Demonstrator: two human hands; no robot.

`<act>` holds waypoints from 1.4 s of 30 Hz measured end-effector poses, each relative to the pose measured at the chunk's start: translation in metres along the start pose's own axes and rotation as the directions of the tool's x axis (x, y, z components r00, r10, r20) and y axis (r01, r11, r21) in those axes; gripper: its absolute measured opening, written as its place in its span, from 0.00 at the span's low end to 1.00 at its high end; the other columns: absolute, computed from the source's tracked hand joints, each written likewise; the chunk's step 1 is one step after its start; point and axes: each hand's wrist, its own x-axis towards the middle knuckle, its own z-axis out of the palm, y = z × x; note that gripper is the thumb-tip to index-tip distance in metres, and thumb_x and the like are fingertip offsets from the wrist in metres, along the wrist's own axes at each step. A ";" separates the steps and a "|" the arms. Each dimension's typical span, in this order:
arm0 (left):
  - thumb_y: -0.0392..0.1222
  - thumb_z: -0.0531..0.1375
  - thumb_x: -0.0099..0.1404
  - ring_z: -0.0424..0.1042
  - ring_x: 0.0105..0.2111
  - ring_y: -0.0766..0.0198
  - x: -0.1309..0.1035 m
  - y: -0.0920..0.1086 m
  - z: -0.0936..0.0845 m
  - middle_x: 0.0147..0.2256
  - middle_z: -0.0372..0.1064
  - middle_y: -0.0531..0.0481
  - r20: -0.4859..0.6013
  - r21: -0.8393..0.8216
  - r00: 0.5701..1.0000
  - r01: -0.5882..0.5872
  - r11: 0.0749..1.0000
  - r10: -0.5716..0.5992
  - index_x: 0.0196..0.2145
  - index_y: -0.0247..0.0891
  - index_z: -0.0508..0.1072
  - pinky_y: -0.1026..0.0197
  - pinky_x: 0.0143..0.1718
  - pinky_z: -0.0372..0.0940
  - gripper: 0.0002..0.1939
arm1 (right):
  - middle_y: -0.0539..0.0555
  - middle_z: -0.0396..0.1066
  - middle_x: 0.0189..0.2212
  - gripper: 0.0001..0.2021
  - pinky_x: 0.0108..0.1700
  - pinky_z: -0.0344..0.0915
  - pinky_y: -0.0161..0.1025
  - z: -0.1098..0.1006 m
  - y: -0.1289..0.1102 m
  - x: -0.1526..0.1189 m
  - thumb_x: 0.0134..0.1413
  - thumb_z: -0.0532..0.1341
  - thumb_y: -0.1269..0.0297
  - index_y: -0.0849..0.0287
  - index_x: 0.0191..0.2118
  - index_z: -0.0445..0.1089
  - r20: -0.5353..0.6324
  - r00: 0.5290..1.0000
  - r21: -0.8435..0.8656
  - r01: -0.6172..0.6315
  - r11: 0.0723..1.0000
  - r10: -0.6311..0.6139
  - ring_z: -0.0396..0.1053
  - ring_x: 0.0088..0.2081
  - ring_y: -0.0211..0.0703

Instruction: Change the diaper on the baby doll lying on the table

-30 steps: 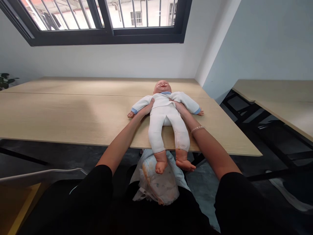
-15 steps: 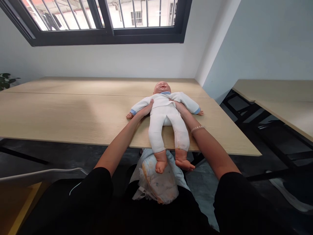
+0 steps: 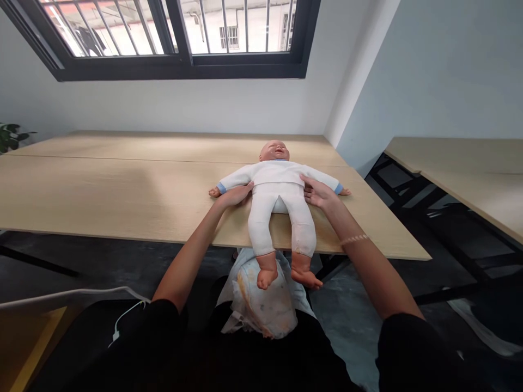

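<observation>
A baby doll point(image 3: 279, 171) in a white top and white trousers with blue cuffs lies face up on the wooden table point(image 3: 102, 190), its bare feet hanging over the front edge. My left hand point(image 3: 241, 194) rests at the doll's waist on the left side, its fingers partly hidden beside the cloth. On the right side of the waist, my right hand point(image 3: 316, 191) touches the top's hem with its fingers apart. The doll's arms are spread out to both sides.
A crumpled clear plastic bag point(image 3: 265, 299) with stained contents lies on my lap below the table edge. Another table point(image 3: 461, 163) stands at the right. A white cable point(image 3: 81, 292) runs at the lower left, and a plant point(image 3: 12, 136) is at the far left.
My right hand has moved out to the right from the doll's torso, and its fingers now show. The top's front lies flatter and lower. The doll's head has turned slightly right.
</observation>
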 end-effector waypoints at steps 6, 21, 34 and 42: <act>0.53 0.53 0.73 0.75 0.44 0.56 -0.110 0.016 0.018 0.43 0.78 0.45 -0.433 -0.101 0.898 -0.133 0.986 0.076 0.42 0.38 0.74 0.57 0.48 0.69 0.16 | 0.57 0.73 0.53 0.22 0.56 0.71 0.46 -0.030 0.039 -0.115 0.53 0.70 0.52 0.56 0.51 0.71 -0.317 0.860 -0.207 0.349 0.914 -0.400 0.74 0.50 0.47; 0.28 0.66 0.59 0.51 0.71 0.40 -0.242 -0.022 0.086 0.68 0.60 0.50 0.450 0.259 0.871 -0.339 0.904 0.198 0.60 0.56 0.73 0.26 0.70 0.42 0.34 | 0.61 0.73 0.56 0.29 0.58 0.70 0.55 -0.037 0.214 -0.251 0.51 0.70 0.49 0.56 0.57 0.72 0.189 0.981 -0.476 0.134 0.869 -0.048 0.72 0.57 0.60; 0.33 0.60 0.69 0.55 0.71 0.50 -0.216 -0.018 0.110 0.68 0.61 0.48 0.327 0.130 0.904 -0.333 0.934 0.277 0.66 0.50 0.68 0.39 0.74 0.41 0.29 | 0.58 0.75 0.54 0.32 0.59 0.71 0.58 -0.002 0.197 -0.236 0.43 0.74 0.52 0.49 0.57 0.73 0.105 0.984 -0.395 0.174 0.902 -0.144 0.73 0.57 0.65; 0.37 0.55 0.70 0.67 0.63 0.54 -0.219 0.038 0.070 0.61 0.70 0.50 0.377 -0.340 0.859 -0.219 0.915 0.346 0.61 0.48 0.74 0.48 0.69 0.57 0.23 | 0.58 0.80 0.45 0.19 0.47 0.77 0.46 0.003 0.160 -0.248 0.51 0.66 0.55 0.57 0.48 0.78 -0.059 0.917 -0.375 0.345 0.860 -0.394 0.79 0.46 0.56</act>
